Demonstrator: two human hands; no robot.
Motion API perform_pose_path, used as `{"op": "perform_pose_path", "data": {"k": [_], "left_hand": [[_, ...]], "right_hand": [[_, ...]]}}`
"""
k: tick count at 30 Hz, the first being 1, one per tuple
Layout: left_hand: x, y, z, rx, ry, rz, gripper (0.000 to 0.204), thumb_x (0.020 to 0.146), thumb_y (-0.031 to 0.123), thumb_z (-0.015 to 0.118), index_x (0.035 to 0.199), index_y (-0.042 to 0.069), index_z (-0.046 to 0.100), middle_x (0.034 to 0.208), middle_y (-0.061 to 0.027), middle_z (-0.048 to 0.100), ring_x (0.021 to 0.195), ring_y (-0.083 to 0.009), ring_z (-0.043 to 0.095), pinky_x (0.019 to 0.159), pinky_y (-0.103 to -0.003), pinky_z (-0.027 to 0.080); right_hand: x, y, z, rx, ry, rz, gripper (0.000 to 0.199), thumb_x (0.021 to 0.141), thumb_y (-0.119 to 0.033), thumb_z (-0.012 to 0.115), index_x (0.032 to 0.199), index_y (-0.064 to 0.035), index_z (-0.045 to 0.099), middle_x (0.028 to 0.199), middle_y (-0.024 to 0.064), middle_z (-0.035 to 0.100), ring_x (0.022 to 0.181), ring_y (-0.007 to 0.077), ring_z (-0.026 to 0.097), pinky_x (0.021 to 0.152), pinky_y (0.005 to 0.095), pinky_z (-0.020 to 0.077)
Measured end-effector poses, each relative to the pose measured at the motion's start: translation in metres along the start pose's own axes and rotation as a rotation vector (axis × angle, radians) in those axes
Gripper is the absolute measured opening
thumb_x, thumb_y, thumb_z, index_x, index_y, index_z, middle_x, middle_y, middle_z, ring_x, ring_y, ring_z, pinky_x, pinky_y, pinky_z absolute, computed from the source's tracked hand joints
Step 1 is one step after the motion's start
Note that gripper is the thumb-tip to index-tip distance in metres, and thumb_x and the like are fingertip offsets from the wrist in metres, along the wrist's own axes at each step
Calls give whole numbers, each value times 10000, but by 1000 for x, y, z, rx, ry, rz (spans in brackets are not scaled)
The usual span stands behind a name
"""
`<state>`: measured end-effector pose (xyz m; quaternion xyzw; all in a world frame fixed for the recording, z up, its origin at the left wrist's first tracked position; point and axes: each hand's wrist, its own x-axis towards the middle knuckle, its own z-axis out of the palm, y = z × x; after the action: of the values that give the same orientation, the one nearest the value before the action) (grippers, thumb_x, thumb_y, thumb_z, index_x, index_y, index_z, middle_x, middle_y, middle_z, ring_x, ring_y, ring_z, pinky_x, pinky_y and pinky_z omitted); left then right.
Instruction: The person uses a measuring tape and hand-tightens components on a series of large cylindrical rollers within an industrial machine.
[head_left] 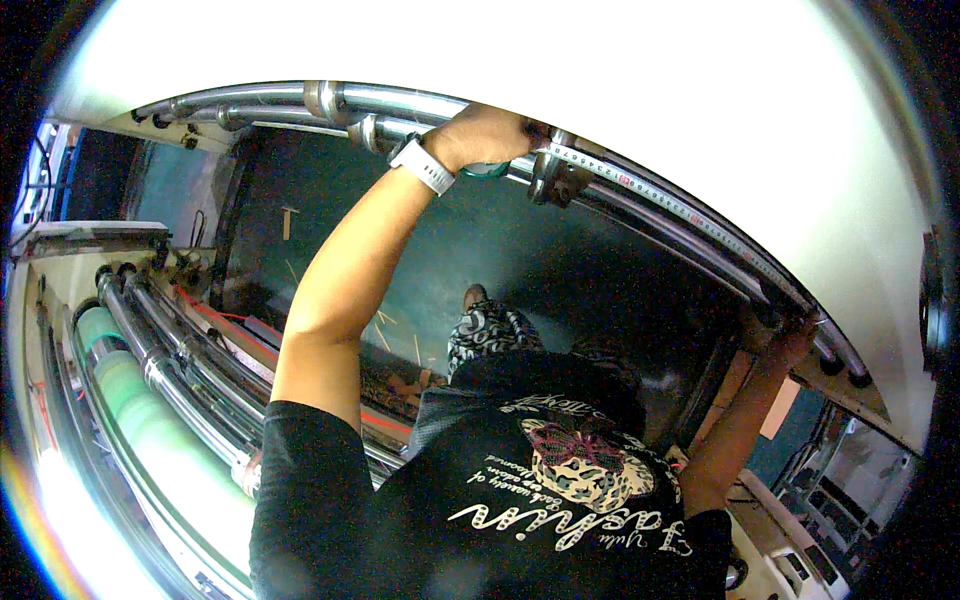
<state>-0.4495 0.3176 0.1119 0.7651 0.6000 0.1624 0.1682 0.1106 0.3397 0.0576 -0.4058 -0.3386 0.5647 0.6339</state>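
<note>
Nearest, at six o'clock, is the person's own black short-sleeved shirt [470, 510] with a pale leopard-pattern print, and past it a patterned trouser leg ending in a shoe [474, 296] on the dark green workshop floor [560, 250].

At seven to nine o'clock runs a bank of long machine rollers: a pale green roller [150, 420] nearest the rim, with polished steel rollers [165, 375] beside it. No bins or boxes with visible contents can be made out; the white machine cabinet [800, 560] at five o'clock is too dim to read.

At four o'clock the right hand [790, 340] reaches up to the far end of the long chromed steel bar [690, 225] that sweeps from twelve o'clock down to three o'clock. Its fingers press against the underside of the bar at the end of the tape, but shadow hides how far they are curled and whether they pinch anything.

At twelve o'clock the left hand [490, 135], with a white wristband [423, 165], sits on the same bar. Its fingers are curled closed over a tape measure with a teal-green case [487, 170], which shows just under the palm. The white graduated tape blade [640, 185] runs out from this hand at one o'clock, lying flat along the bar toward the right hand, just past a dark metal clamp block [555, 180] fixed on the bar.

Farthest, above the bar, lies the broad white curved machine panel [600, 60].
</note>
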Motion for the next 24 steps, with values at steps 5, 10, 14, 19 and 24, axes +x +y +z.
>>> {"op": "perform_pose_path", "data": {"k": [5, 10, 14, 19, 24], "left_hand": [[-7, 1, -1, -13, 32, -1, 219, 735, 180, 585, 924, 80, 629, 847, -132, 632, 778, -283, 600, 723, -363, 462], [-5, 2, -1, -85, 57, 58, 209, 744, 173, 567, 919, 78, 627, 838, -139, 628, 771, -284, 599, 718, -364, 461], [-8, -7, 1, -71, 30, 68, 188, 756, 173, 545, 898, 79, 624, 825, -144, 621, 755, -288, 594, 704, -372, 458], [0, -7, 3, -95, 17, 115, 177, 765, 165, 530, 893, 86, 623, 825, -143, 620, 758, -291, 590, 704, -374, 454], [-8, -6, -6, -142, -37, 63, 186, 768, 148, 515, 907, 91, 625, 838, -147, 624, 779, -294, 593, 722, -366, 452]], "right_hand": [[25, 36, -28, -273, 245, -84, 390, 908, -310, 426, 1146, -4, 477, 1135, 156, 529, 997, 280, 530, 849, 391, 443], [45, 30, -94, -1784, 273, -770, 358, 902, -302, 454, 1129, -26, 485, 1098, 132, 548, 950, 265, 551, 839, 366, 451], [39, 37, -43, -661, 298, -326, 356, 893, -303, 478, 1125, -35, 485, 1071, 129, 561, 924, 255, 559, 812, 350, 458], [50, 26, -91, -311, 353, -211, 344, 896, -292, 475, 1114, -26, 491, 1045, 125, 576, 910, 247, 562, 771, 341, 468], [41, 32, -43, -232, 226, -202, 365, 904, -280, 458, 1127, 9, 470, 1056, 153, 569, 919, 266, 558, 772, 346, 467]]}}
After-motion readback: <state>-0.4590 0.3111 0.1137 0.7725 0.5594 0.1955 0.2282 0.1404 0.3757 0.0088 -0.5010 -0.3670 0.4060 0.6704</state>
